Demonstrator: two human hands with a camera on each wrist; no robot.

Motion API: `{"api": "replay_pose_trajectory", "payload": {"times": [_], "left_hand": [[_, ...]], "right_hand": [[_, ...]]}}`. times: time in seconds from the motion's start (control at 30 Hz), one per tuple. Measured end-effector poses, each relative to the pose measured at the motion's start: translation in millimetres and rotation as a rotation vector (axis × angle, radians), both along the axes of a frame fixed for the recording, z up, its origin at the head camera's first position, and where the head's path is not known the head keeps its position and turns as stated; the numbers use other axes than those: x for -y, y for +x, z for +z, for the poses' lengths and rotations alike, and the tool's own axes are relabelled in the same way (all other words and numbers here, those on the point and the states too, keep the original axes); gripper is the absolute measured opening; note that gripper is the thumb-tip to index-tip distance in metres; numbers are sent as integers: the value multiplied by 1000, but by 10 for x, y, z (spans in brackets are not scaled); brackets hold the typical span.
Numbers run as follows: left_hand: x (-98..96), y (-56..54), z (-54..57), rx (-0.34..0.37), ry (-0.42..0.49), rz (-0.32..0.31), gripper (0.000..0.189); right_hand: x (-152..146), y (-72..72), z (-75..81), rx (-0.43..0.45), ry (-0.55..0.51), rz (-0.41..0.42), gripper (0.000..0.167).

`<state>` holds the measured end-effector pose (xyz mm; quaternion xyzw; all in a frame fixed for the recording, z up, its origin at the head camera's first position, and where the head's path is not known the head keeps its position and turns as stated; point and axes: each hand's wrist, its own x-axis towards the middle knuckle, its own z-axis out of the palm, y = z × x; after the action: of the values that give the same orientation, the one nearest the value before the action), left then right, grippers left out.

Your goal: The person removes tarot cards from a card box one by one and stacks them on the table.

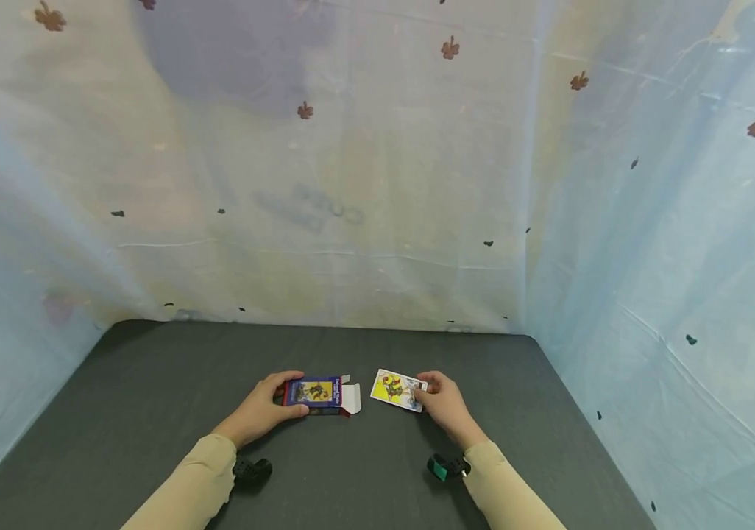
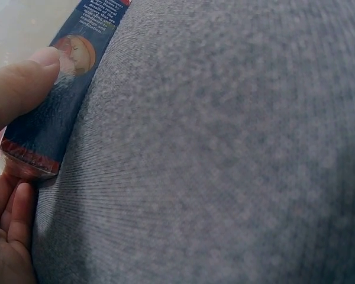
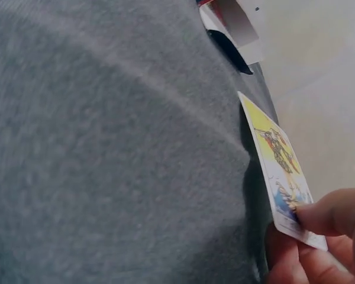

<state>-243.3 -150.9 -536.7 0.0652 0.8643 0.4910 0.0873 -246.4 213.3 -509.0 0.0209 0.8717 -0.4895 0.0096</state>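
My left hand (image 1: 263, 409) grips a blue card box (image 1: 314, 392) with a yellow picture on its front, thumb along the near side and fingers round the far side. The box's white end flap (image 1: 351, 398) stands open toward the right. In the left wrist view the thumb presses the box's narrow printed side (image 2: 41, 124). To the right, my right hand (image 1: 447, 405) pinches an illustrated yellow card (image 1: 396, 389) at its right end, thumb on top and fingers beneath. In the right wrist view the card (image 3: 277, 160) tilts just over the cloth, its far end pointing toward the box opening.
A dark grey cloth-covered table (image 1: 344, 478) lies under both hands. Pale translucent sheeting (image 1: 377, 184) with small leaf shapes hangs behind and at both sides. Black straps (image 1: 253, 471) circle the wrists at the sleeve ends.
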Motion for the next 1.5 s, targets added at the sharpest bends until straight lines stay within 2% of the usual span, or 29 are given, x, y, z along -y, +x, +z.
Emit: {"api": "replay_pose_trajectory", "payload": {"times": [0.2,0.43,0.73,1.2,1.5], "left_hand": [[2,1,1,-6,-1,-4,78],[6,-4,-11,-5,-3,1,79],[-6,-2,1,-3,-1,-9,78],[-1,7,20,-13,-6,-12,77],[4,-8,-2,-23,-10,-18,78]], "right_hand": [[-3,21,-5,-27,97,8,35],[22,13,-28,-51,269,52,53],[45,39,-36,-80,318,56,52],[41,133,-5,-54,435,-49,44],[12,188,5,-26,479,-93,54]]}}
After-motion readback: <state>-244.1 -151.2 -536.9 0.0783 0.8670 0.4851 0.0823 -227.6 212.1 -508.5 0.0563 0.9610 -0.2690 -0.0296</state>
